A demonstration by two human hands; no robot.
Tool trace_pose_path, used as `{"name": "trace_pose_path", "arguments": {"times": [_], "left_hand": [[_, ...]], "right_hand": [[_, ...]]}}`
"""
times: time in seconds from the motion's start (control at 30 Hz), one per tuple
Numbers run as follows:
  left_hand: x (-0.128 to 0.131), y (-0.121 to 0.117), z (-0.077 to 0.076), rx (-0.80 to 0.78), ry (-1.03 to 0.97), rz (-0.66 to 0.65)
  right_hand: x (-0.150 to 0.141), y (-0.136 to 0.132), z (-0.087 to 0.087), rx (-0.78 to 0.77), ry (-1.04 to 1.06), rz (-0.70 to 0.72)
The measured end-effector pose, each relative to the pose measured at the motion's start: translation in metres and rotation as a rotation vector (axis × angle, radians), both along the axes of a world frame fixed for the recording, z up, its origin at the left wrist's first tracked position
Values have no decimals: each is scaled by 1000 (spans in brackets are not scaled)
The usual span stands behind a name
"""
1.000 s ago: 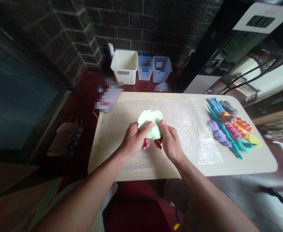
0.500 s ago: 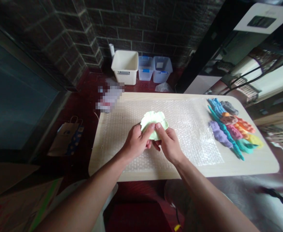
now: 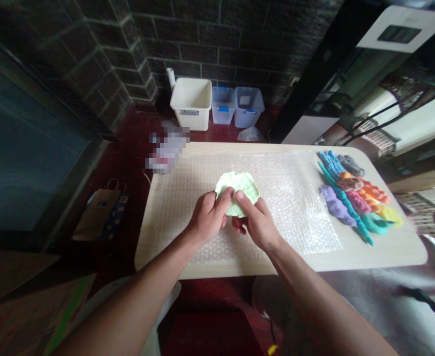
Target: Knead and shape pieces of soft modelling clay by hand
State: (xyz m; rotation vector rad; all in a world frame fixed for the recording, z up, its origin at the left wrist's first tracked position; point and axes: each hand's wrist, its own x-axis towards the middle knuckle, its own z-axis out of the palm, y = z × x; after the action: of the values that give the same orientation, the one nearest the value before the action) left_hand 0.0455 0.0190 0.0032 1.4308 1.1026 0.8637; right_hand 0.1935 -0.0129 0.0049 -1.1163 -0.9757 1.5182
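A flattened, round piece of pale green modelling clay (image 3: 242, 182) with a ragged edge is held up over the table. My left hand (image 3: 209, 211) grips its left side, thumb pressed on the top face and fingers beneath. On the other side my right hand (image 3: 256, 215) pinches it the same way, its thumb close to the left one. Most fingertips are hidden under the clay. Below the hands lies a sheet of bubble wrap (image 3: 299, 198).
Several coloured clay lumps, among them a purple one (image 3: 336, 206) and a teal strip (image 3: 351, 210), lie at the right of the pale wooden table (image 3: 399, 252). Beyond the far edge a cream bin (image 3: 193, 116) and two clear boxes stand on the floor. A paper bag (image 3: 96, 212) stands left.
Both thumbs have shifted slightly on the green clay, and a little more gap shows between my hands. The clay looks slightly wider and rounder.
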Motion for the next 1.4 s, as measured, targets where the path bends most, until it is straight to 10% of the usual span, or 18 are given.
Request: {"name": "trace_pose_path", "arguments": {"times": [0.97,1.4], "left_hand": [[-1,4,0,-259,-288,-113],[0,0,9,-31,-30,39]], "right_hand": [[6,0,8,8,40,75],[4,-2,9,1,-3,190]]}}
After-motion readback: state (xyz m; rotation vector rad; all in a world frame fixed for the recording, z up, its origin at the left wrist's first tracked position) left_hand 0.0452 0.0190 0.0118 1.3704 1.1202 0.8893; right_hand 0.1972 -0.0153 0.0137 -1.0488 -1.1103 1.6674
